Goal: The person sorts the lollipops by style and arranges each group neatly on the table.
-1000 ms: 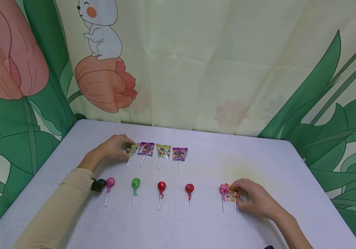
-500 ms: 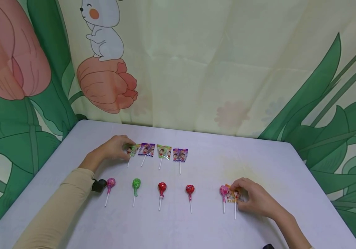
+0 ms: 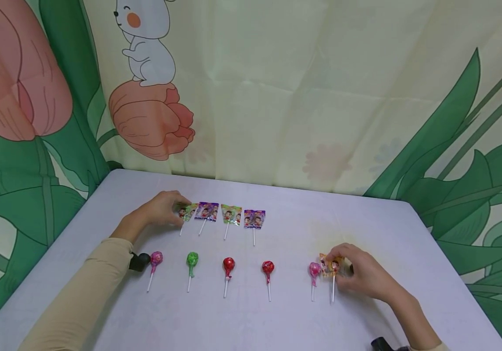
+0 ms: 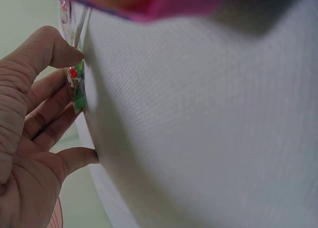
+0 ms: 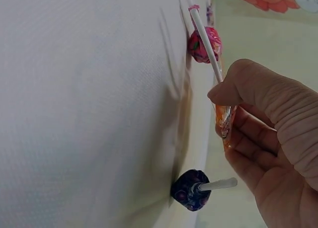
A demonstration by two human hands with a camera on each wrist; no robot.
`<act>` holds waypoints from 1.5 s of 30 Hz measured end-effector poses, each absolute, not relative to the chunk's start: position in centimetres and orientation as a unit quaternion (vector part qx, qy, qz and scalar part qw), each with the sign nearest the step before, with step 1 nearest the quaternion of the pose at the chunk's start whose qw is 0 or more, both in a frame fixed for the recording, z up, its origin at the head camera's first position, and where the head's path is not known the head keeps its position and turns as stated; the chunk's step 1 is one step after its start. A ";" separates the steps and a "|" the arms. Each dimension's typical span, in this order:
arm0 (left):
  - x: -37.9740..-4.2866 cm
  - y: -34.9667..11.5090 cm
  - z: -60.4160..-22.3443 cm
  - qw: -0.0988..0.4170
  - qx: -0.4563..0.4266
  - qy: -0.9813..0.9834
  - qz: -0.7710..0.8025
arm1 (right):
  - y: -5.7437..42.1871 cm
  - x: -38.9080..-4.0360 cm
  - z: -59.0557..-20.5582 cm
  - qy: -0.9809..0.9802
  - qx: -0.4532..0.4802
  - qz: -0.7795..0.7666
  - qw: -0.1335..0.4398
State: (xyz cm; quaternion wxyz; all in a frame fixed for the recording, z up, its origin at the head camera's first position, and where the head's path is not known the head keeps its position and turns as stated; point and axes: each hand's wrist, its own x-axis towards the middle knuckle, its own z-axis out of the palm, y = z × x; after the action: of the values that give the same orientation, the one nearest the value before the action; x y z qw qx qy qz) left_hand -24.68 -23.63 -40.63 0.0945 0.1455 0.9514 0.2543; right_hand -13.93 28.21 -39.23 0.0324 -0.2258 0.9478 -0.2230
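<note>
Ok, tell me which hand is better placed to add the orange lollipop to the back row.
Probably the right hand: it pinches the orange lollipop, off the table. The left hand touches a green lollipop at the left end of the back row.

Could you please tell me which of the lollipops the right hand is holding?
The right hand holds the orange-wrapped lollipop, just right of a round pink lollipop; no other lollipop in view has an orange wrapper.
</note>
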 end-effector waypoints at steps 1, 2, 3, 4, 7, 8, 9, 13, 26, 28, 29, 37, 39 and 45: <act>-24.7 -23.6 -40.6 0.094 0.147 0.951 0.255 | 28.2 -14.0 -39.2 0.947 -0.226 -0.224 0.032; -24.7 -23.7 -40.6 0.094 0.148 0.951 0.256 | 28.2 -14.1 -39.1 0.947 -0.226 -0.225 0.031; -24.7 -23.7 -40.6 0.094 0.150 0.950 0.256 | 28.1 -14.2 -39.0 0.947 -0.226 -0.226 0.031; -24.7 -23.7 -40.6 0.093 0.152 0.950 0.256 | 28.1 -14.3 -39.0 0.947 -0.225 -0.226 0.032; -24.7 -23.6 -40.6 0.094 0.151 0.950 0.256 | 28.0 -14.5 -38.9 0.946 -0.227 -0.229 0.029; -24.8 -23.6 -40.7 0.095 0.150 0.950 0.255 | 28.0 -14.6 -38.9 0.946 -0.228 -0.228 0.027; -24.8 -23.6 -40.7 0.095 0.149 0.951 0.255 | 27.9 -14.7 -38.8 0.946 -0.229 -0.228 0.025; -24.8 -23.6 -40.6 0.096 0.144 0.951 0.256 | 27.5 -14.9 -38.7 0.944 -0.236 -0.229 0.014; -24.9 -23.7 -40.8 0.087 0.154 0.951 0.253 | 26.0 -16.2 -38.6 0.935 -0.254 -0.247 0.002; -24.9 -23.8 -40.9 0.085 0.156 0.951 0.253 | 25.8 -16.5 -38.8 0.933 -0.257 -0.251 0.003; -24.9 -23.8 -40.9 0.085 0.156 0.951 0.253 | 25.6 -16.6 -38.8 0.933 -0.256 -0.253 0.004; -24.8 -23.8 -41.0 0.086 0.155 0.951 0.255 | 24.6 -17.6 -39.1 0.926 -0.253 -0.282 0.014; -24.9 -23.8 -41.0 0.086 0.154 0.950 0.256 | 24.4 -17.8 -39.2 0.926 -0.250 -0.283 0.018; -24.8 -23.8 -41.0 0.088 0.147 0.951 0.255 | 23.5 -18.4 -39.2 0.923 -0.249 -0.291 0.027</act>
State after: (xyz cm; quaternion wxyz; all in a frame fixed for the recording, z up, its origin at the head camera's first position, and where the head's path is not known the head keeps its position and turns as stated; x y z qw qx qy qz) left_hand -24.82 -23.84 -40.98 0.0883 0.1473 0.9515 0.2553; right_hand -18.38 23.53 -39.19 0.0270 -0.2486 0.9234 -0.2911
